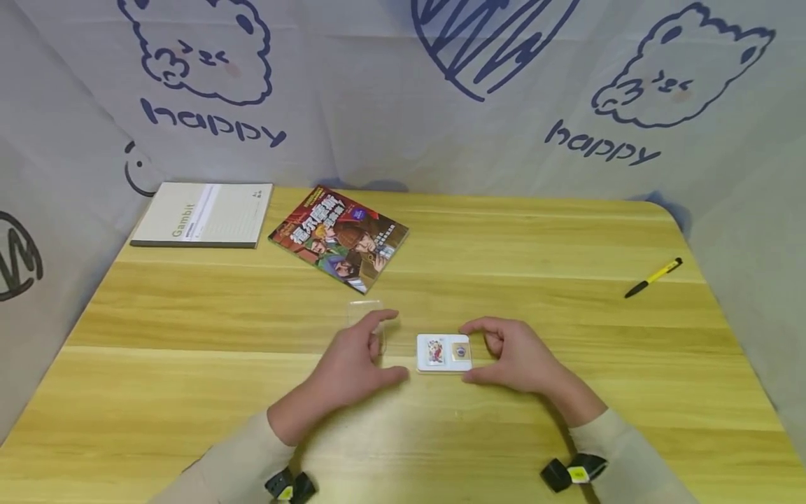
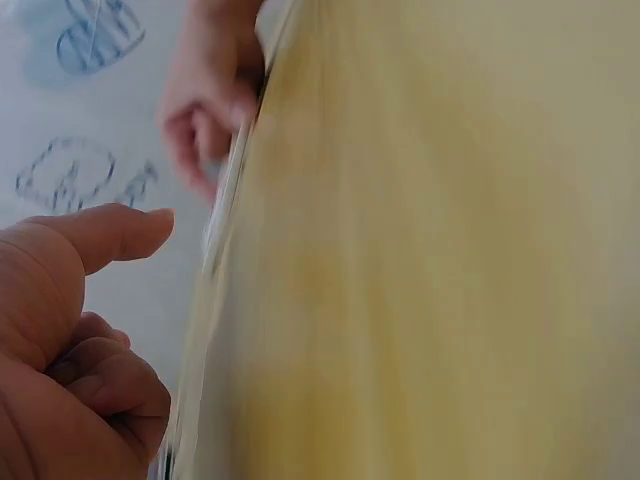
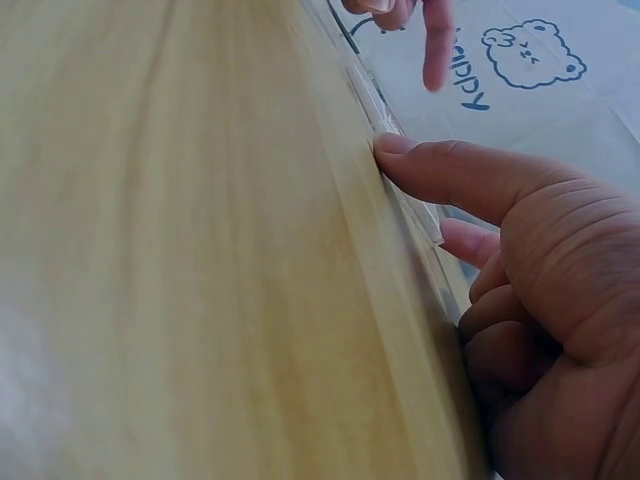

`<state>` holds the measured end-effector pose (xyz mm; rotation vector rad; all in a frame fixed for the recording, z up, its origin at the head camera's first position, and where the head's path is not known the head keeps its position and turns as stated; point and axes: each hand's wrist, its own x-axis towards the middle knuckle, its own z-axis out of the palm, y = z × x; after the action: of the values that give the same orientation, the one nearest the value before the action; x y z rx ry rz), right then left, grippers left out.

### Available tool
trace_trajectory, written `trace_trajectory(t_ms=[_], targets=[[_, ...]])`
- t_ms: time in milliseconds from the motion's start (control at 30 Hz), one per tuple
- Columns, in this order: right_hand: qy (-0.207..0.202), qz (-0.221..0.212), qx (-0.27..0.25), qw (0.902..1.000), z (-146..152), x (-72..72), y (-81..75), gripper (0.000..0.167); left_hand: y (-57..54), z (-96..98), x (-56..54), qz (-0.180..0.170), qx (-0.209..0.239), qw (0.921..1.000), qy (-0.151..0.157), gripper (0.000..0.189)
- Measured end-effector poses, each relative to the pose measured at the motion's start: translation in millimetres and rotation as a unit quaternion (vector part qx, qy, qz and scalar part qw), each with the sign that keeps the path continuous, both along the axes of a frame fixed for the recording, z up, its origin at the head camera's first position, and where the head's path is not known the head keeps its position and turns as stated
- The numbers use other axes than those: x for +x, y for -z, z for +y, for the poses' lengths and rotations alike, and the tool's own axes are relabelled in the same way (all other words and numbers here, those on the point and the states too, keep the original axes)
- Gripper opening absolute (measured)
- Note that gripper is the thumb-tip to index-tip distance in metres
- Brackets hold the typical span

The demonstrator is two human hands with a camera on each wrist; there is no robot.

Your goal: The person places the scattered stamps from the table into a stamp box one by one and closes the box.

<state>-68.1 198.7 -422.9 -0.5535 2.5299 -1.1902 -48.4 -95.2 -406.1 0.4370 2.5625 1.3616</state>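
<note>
A small flat white case (image 1: 446, 361) lies on the wooden table, with a colourful picture piece on its left half and a gold square on its right half. My right hand (image 1: 519, 355) pinches the right end of this case between thumb and index finger. To the left of it, my left hand (image 1: 346, 364) holds nothing, its thumb and index finger spread apart toward the case. Behind the left hand lies a clear plastic cover (image 1: 357, 313), partly hidden by the fingers. The right wrist view shows the right thumb (image 3: 440, 170) against the case's edge.
A Gambit notebook (image 1: 220, 210) lies at the back left of the table (image 1: 504, 266). Beside it is a comic-style book (image 1: 343, 238). Off to the right rests a yellow and black pen (image 1: 653, 277). A printed cloth (image 1: 365, 105) hangs behind the table.
</note>
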Motion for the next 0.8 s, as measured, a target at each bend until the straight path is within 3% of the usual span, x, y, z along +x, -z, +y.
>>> trace_trajectory(t_ms=[133, 300, 800], targets=[[0.006, -0.005, 0.007, 1.0, 0.2, -0.3, 0.8, 0.061, -0.6, -27.8, -11.9, -0.003, -0.006, 0.9997, -0.023, 0.084], [0.006, -0.006, 0.006, 0.9999, -1.1, -0.3, 0.5, 0.061, 0.5, -47.9, -21.3, -0.018, -0.016, 0.9991, -0.036, 0.083], [0.002, 0.001, 0.003, 1.0, 0.0, 0.1, -0.8, 0.061, 4.0, -52.4, -21.7, -0.017, -0.086, 0.9956, -0.033, 0.07]])
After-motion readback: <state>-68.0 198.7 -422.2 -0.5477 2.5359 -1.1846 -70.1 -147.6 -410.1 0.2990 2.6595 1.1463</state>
